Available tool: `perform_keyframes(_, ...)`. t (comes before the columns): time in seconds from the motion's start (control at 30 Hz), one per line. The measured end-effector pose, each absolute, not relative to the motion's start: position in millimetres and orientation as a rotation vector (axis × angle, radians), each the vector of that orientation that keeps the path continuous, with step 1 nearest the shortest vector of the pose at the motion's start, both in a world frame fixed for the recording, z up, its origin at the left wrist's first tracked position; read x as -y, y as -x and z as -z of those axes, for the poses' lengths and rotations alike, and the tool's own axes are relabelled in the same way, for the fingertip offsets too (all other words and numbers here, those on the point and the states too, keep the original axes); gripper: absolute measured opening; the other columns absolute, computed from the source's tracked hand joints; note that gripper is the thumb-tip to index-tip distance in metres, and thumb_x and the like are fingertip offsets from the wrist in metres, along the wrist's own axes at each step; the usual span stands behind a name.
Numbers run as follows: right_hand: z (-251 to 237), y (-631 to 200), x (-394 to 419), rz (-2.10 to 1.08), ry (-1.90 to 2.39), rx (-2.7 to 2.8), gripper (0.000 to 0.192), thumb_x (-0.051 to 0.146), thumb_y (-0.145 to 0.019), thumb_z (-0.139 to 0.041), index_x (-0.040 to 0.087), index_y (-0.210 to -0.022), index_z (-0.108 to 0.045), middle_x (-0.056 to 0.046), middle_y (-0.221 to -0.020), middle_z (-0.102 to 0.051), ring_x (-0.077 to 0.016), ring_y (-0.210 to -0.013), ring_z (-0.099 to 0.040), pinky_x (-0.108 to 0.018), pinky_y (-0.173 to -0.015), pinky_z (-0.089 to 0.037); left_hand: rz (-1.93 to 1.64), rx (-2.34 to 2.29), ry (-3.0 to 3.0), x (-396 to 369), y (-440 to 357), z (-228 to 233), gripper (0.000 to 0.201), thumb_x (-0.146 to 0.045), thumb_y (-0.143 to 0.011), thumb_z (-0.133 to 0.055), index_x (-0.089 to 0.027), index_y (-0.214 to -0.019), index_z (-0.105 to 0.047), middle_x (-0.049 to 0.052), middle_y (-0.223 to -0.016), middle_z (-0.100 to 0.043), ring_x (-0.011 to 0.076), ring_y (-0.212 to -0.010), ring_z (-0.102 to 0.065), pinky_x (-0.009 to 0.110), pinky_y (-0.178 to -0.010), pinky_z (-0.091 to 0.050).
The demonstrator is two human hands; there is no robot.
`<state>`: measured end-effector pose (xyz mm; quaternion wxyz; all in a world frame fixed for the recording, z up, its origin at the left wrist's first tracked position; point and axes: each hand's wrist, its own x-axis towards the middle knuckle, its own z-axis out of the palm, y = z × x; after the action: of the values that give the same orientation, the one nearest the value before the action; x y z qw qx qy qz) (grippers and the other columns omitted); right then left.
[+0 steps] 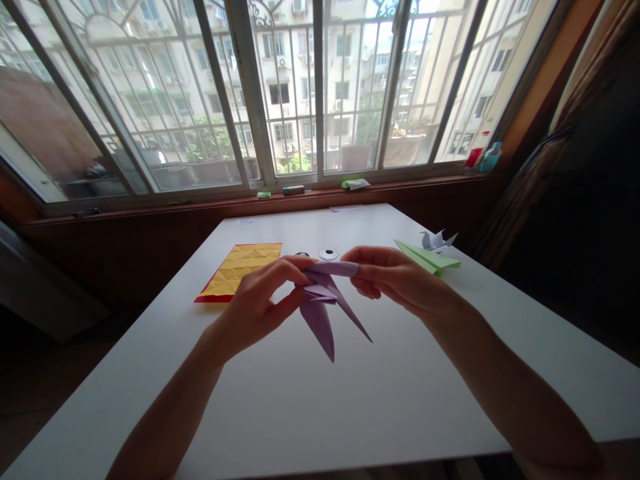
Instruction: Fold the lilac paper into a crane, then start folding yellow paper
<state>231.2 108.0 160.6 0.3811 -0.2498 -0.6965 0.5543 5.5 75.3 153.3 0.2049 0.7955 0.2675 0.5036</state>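
Purple folded paper (323,303) is held in the air above the near half of the white worktop (310,400), between the two hands. It is pinched at its left side by the left hand (260,303), whose grip is closed on the paper with thumb and fingers together, while its upper flap is clamped by the grip of the right hand (395,277), thumb beneath and forefinger along the top. Two long pointed flaps of the paper are seen hanging down toward the worktop without touching it. Farther back on the left, a creased yellow sheet with a red edge (240,270) is laid flat. Just beyond the hands, two small round googly eyes (328,254) are set on the surface. To the right, a green folded paper piece (427,257) is laid, with a small pale origami crane (437,241) just behind it. Beyond the worktop, small items are lined along the window sill (310,195).
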Motion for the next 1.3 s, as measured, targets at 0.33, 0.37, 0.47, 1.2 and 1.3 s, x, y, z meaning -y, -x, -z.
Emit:
perform_keyframes(0.33,-157,-225,-94,0.097,0.404,1.981,0.031,0.022,-0.08,-0.062,0.027,-0.111,-0.061,-0.005,-0.096,-0.064,-0.018,-0.088,-0.061,-0.033,-0.075,-0.052,-1.121,-0.666,-2.055,-75,-7,-157,0.007,-0.013,-0.079,-0.062,-0.018,-0.083,-0.062,0.009,-0.104,-0.064,0.0174,-0.088,-0.064,0.025,-0.072,-0.053)
perform_keyframes(0.37,-158,-227,-95,0.213,0.376,1.975,0.037,0.02,-0.08,-0.062,0.029,-0.116,-0.058,-0.004,-0.1,-0.064,-0.0188,-0.091,-0.061,-0.034,-0.077,-0.052,-1.107,-0.663,-2.014,-76,-7,-157,0.006,-0.014,-0.078,-0.063,-0.018,-0.084,-0.063,0.009,-0.102,-0.064,0.0171,-0.087,-0.064,0.024,-0.072,-0.053)
perform_keyframes(0.47,-161,-234,-95,0.532,0.371,1.92,0.048,0.015,-0.079,-0.062,0.035,-0.122,-0.051,-0.002,-0.104,-0.065,-0.0198,-0.096,-0.061,-0.035,-0.08,-0.051,-1.086,-0.645,-1.864,-78,-7,-158,0.004,-0.017,-0.079,-0.064,-0.017,-0.082,-0.062,0.007,-0.095,-0.065,0.0167,-0.083,-0.064,0.023,-0.068,-0.052)
perform_keyframes(1.2,-147,-217,-105,0.804,0.516,2.02,0.014,0.007,-0.08,-0.055,0.019,-0.084,-0.061,-0.001,-0.071,-0.07,-0.0161,-0.077,-0.063,-0.032,-0.076,-0.048,-1.135,-0.688,-1.804,-78,-20,-149,0.011,-0.024,-0.082,-0.061,-0.017,-0.078,-0.054,0.002,-0.083,-0.059,0.0133,-0.082,-0.059,0.022,-0.069,-0.049)
perform_keyframes(1.3,-147,-218,-106,0.808,0.538,2.013,0.014,0.007,-0.081,-0.055,0.018,-0.089,-0.061,-0.001,-0.071,-0.07,-0.0156,-0.078,-0.063,-0.031,-0.076,-0.046,-1.11,-0.69,-1.813,-78,-19,-150,0.013,-0.025,-0.082,-0.061,-0.016,-0.078,-0.053,0.001,-0.083,-0.059,0.0137,-0.082,-0.059,0.023,-0.07,-0.049)
